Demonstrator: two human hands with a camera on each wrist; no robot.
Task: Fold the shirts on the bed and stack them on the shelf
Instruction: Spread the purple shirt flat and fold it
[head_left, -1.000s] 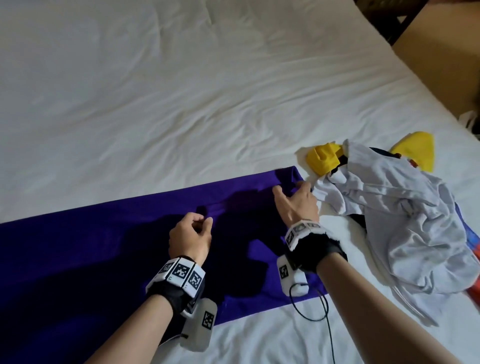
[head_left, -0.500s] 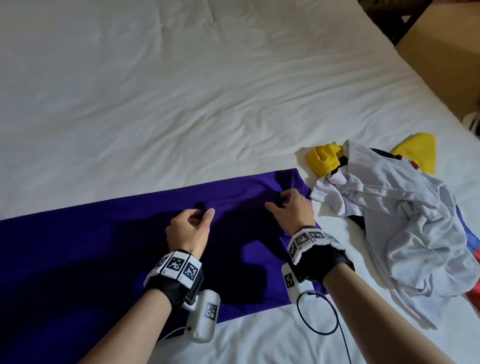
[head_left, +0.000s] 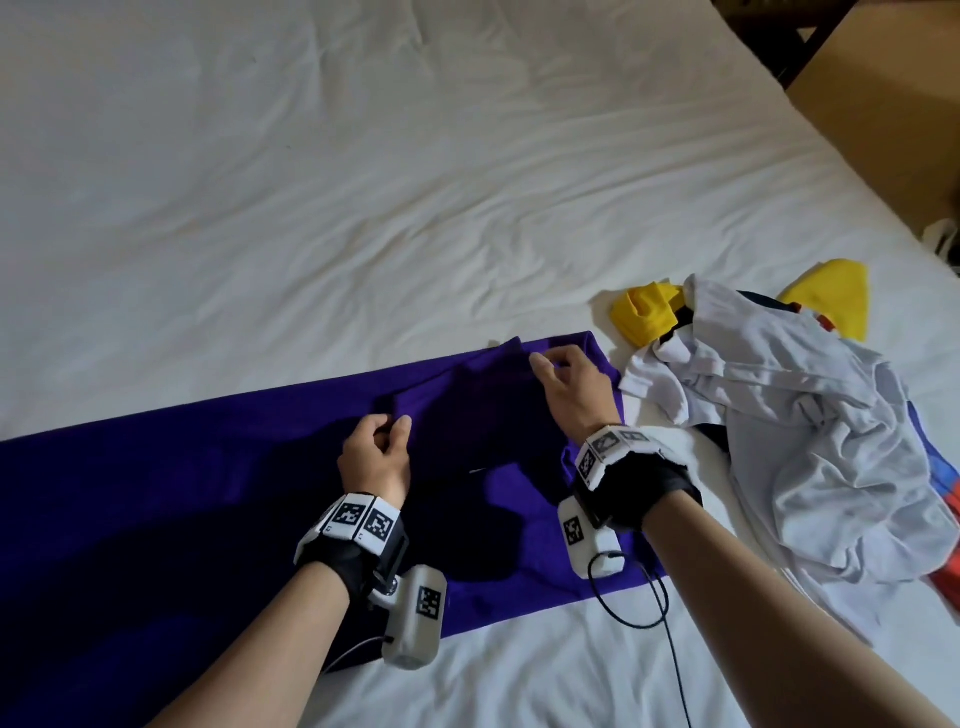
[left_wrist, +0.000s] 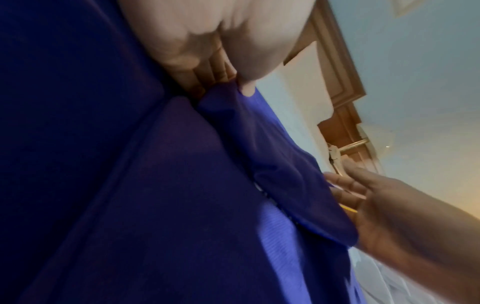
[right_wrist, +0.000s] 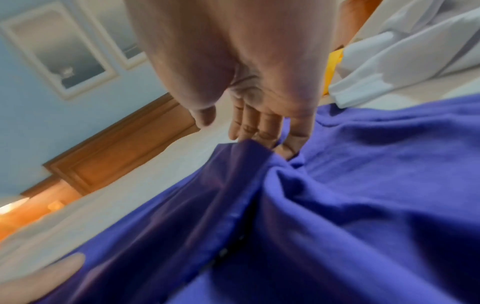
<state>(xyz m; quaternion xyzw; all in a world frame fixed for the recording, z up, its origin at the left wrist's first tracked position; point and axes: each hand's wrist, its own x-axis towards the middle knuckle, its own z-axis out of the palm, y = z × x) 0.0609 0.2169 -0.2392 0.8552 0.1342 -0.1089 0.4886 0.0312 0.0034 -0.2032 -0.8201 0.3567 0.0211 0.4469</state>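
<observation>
Your left hand (head_left: 375, 457) pinches a raised fold of the purple shirt (head_left: 182, 493) between thumb and curled fingers. Your right hand (head_left: 569, 387) holds the same fold nearer the shirt's far right corner, fingers mostly straight and tips tucked under the cloth. That shirt lies flat along the bed (head_left: 363, 182); just right of it sits a crumpled white shirt (head_left: 810, 441) over yellow cloth (head_left: 644, 314).

One purple shirt (head_left: 208, 483) lies across the lower left of the head view. One white shirt (head_left: 810, 447) sits crumpled at the right, over one yellow garment (head_left: 644, 312) showing in two patches, with a red-and-blue piece (head_left: 948, 493) at the right edge. Two hands: left hand (head_left: 374, 457), right hand (head_left: 571, 389). Two wrist cameras, one per wrist. One bed (head_left: 363, 182).
</observation>
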